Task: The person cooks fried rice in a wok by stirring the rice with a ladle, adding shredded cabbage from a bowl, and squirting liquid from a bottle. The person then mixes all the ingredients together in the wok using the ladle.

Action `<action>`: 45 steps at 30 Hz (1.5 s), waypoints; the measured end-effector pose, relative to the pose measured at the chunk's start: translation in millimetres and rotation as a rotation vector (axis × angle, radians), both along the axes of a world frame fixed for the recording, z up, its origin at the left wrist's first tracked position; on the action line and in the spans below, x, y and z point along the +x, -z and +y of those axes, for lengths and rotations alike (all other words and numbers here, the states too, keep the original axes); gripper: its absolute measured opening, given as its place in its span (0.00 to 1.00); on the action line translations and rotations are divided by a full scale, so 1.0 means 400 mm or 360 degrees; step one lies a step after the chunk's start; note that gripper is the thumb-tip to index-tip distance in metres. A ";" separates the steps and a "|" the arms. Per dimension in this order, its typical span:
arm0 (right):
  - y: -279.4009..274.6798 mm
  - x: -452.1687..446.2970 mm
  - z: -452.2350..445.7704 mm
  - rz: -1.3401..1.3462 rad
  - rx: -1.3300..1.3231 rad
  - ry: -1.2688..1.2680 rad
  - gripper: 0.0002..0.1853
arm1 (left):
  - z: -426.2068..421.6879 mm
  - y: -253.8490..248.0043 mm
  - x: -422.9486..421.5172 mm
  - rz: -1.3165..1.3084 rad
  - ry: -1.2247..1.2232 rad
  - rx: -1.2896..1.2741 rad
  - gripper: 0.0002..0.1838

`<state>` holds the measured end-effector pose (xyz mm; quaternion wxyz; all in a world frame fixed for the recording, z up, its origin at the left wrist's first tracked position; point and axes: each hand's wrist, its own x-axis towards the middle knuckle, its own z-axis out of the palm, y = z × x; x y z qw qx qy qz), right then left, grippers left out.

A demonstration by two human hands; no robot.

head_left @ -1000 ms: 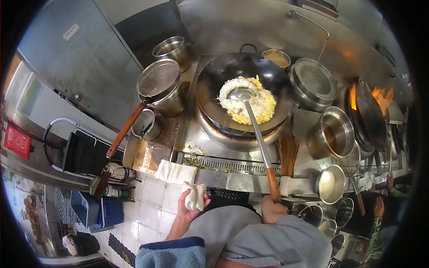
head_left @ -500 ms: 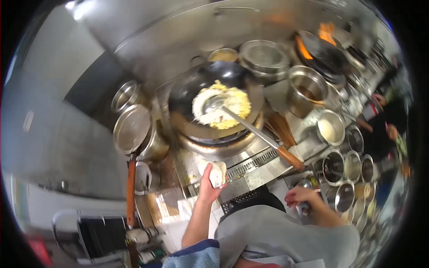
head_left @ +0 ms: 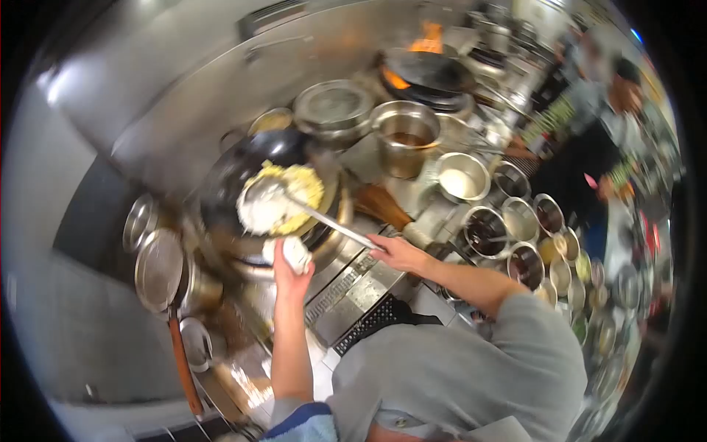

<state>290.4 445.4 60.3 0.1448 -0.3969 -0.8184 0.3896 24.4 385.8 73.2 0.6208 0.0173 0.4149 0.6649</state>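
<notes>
My left hand (head_left: 288,280) is closed around a folded white cloth (head_left: 297,255) at the near edge of the black wok (head_left: 222,175); whether the cloth touches the rim I cannot tell. With its fingers wrapped round the handle end, my right hand (head_left: 402,255) grips a long metal ladle (head_left: 333,223). The ladle's bowl rests in the wok, on white food that looks like rice (head_left: 264,214). Yellow egg-like pieces (head_left: 308,183) lie behind and beside the white food.
Left of the wok, a long-handled strainer (head_left: 160,269) sits over a pot. A bamboo brush (head_left: 379,204) lies to the right, near a pot of brown liquid (head_left: 406,156) and several seasoning containers (head_left: 486,230). Flames rise around another wok (head_left: 431,76). A co-worker (head_left: 578,158) stands at right.
My right hand has come up from beside my body and taken hold of the ladle's handle. My left hand still holds the cloth. The view has turned right, showing more of the co-worker.
</notes>
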 end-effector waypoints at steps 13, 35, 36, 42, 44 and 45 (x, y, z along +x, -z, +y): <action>-0.128 -0.124 0.255 -0.0464 0.0379 -0.0453 0.24 | 0.030 0.028 -0.013 -0.0226 -0.0229 -0.0035 0.09; -0.234 0.037 0.105 -0.0592 0.0223 -0.0531 0.28 | 0.017 0.027 -0.035 -0.0333 -0.0100 -0.0140 0.14; -0.237 0.033 0.116 -0.0496 0.0229 -0.0564 0.28 | 0.005 0.019 -0.037 -0.0341 -0.0055 -0.0147 0.14; -0.249 0.126 0.129 -0.0401 0.0397 -0.0625 0.29 | 0.112 0.096 -0.068 -0.0191 -0.0296 -0.0113 0.04; -0.272 0.054 0.091 -0.0534 0.0057 -0.0599 0.30 | 0.103 0.165 0.005 -0.0178 -0.0334 0.0132 0.06; -0.288 0.024 0.096 -0.0588 -0.0074 -0.0575 0.31 | 0.106 0.142 0.041 -0.0211 -0.0362 0.0296 0.06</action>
